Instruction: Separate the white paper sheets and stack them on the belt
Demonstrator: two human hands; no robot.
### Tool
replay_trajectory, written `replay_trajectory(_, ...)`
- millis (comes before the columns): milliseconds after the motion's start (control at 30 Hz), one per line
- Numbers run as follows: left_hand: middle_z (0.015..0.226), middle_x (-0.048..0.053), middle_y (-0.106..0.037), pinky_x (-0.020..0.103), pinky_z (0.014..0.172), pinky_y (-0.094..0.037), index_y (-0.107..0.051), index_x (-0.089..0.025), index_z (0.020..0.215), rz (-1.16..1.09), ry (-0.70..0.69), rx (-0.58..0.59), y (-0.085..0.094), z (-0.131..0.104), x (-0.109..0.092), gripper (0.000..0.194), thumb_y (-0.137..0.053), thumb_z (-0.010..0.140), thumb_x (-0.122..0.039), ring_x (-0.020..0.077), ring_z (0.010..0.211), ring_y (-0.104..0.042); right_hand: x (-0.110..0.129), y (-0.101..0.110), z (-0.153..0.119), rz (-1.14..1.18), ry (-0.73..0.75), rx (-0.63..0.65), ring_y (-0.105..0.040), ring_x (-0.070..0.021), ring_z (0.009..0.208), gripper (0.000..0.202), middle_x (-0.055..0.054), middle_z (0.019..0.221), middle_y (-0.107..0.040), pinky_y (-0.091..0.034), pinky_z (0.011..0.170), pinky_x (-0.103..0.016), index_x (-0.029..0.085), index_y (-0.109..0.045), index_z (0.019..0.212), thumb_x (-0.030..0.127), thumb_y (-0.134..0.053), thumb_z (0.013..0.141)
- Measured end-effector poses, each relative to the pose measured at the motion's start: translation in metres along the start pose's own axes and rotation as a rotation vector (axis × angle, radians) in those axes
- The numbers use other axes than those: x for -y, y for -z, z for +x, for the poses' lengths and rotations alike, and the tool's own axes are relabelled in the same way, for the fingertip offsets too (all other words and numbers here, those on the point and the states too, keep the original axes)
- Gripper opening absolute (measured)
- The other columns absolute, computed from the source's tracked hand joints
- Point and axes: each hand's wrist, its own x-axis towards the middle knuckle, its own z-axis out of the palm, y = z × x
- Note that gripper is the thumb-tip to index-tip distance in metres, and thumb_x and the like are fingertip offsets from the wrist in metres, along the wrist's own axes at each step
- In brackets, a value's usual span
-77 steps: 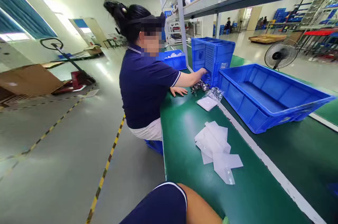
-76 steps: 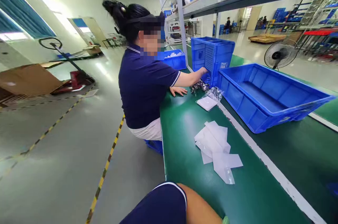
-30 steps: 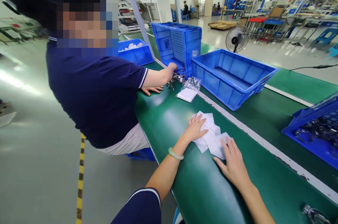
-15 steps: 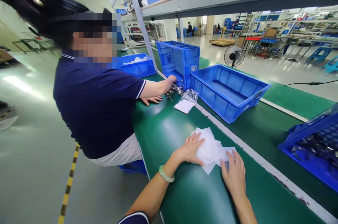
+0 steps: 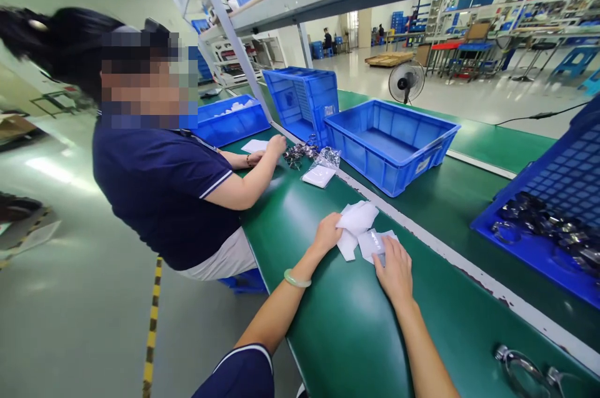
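White sheets or thin bags [image 5: 360,217] lie in a loose pile on the green table. My left hand [image 5: 328,230] has its fingers closed on the left edge of the pile, where a sheet is lifted and bent. Beside it, my right hand [image 5: 396,263] rests with fingers spread on a separate white piece with small print [image 5: 374,243]. A green bangle circles my left wrist. Metal ring clamps [image 5: 522,370] lie at the table's lower right.
An open blue crate [image 5: 394,164] stands beyond the pale strip. Dark metal parts fill a tilted blue crate [image 5: 497,213] at right. A seated person [image 5: 159,192] works at left, near metal parts [image 5: 300,153] and a clear bag with white sheets [image 5: 320,175].
My left hand has gone from lying spread on the sheets to gripping their edge. The person's hands have drawn back from the metal parts to a white sheet. The view has shifted right.
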Motion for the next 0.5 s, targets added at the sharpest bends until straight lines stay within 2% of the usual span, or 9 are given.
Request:
replay_trajectory(167, 0.084, 0.005, -0.057, 0.027, 0.076, -0.044, -0.057, -0.015, 0.083, -0.077, 0.005, -0.078, -0.007, -0.013, -0.015, 0.019, -0.039, 0.081, -0.012, 0.0163, 0.080, -0.054, -0.001, -0.003, 0.002, 0.007, -0.002, -0.044, -0.044, -0.0266, 0.124, 0.044, -0.012, 0.133, -0.052, -0.034, 0.102, -0.040, 0.014, -0.046, 0.131, 0.033, -0.035, 0.093)
replay_trajectory(300, 0.086, 0.006, -0.060, 0.032, 0.083, -0.045, -0.062, -0.016, 0.082, -0.094, -0.042, -0.095, -0.012, -0.017, -0.031, 0.014, -0.051, 0.075, -0.017, 0.0201, 0.088, -0.056, -0.004, -0.005, 0.004, 0.024, 0.035, -0.098, -0.048, -0.0301, 0.119, 0.044, -0.014, 0.129, -0.055, -0.039, 0.095, -0.044, 0.013, -0.047, 0.128, 0.035, -0.032, 0.092)
replay_trajectory(367, 0.104, 0.009, -0.061, 0.039, 0.092, -0.043, -0.063, -0.017, 0.100, -0.091, -0.056, -0.124, -0.012, -0.015, -0.034, 0.031, -0.061, 0.070, -0.025, 0.0250, 0.103, -0.053, -0.008, -0.010, 0.007, 0.017, 0.034, -0.118, -0.050, -0.0328, 0.116, 0.046, -0.016, 0.127, -0.056, -0.042, 0.090, -0.046, 0.012, -0.049, 0.123, 0.039, -0.031, 0.092)
replay_trajectory(433, 0.126, 0.011, -0.054, 0.043, 0.101, -0.039, -0.054, -0.019, 0.124, -0.093, -0.075, -0.161, -0.011, -0.014, -0.034, 0.063, -0.069, 0.065, -0.032, 0.0281, 0.118, -0.046, -0.012, -0.015, 0.010, -0.004, 0.028, -0.120, -0.051, -0.0349, 0.114, 0.048, -0.018, 0.125, -0.057, -0.043, 0.088, -0.048, 0.012, -0.052, 0.118, 0.044, -0.030, 0.091)
replay_trajectory(500, 0.138, 0.011, -0.045, 0.044, 0.108, -0.032, -0.043, -0.020, 0.136, -0.100, -0.141, -0.158, -0.012, -0.014, -0.032, 0.082, -0.073, 0.061, -0.038, 0.0289, 0.128, -0.038, -0.015, -0.020, 0.013, -0.023, 0.031, -0.120, -0.051, -0.0359, 0.114, 0.050, -0.019, 0.125, -0.057, -0.044, 0.086, -0.048, 0.012, -0.054, 0.115, 0.048, -0.028, 0.091)
